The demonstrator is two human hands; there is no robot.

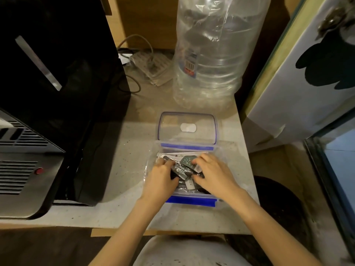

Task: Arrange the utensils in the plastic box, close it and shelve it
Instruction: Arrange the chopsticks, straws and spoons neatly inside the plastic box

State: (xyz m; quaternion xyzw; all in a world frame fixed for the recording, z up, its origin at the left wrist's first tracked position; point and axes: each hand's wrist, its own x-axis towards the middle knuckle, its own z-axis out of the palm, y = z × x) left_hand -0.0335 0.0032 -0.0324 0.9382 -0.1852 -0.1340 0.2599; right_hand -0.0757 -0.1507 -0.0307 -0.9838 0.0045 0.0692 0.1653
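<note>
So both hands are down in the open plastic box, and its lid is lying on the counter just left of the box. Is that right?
Not quite. Both hands, left and right, are in the open box, but the lid lies on the counter behind the box, on its far side toward the big bottle, not to its left. The head view shows this.

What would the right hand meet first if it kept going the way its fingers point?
Probably the wrapped packets in the plastic box that the right hand presses; beyond them, the left hand. Depth is unclear.
</note>
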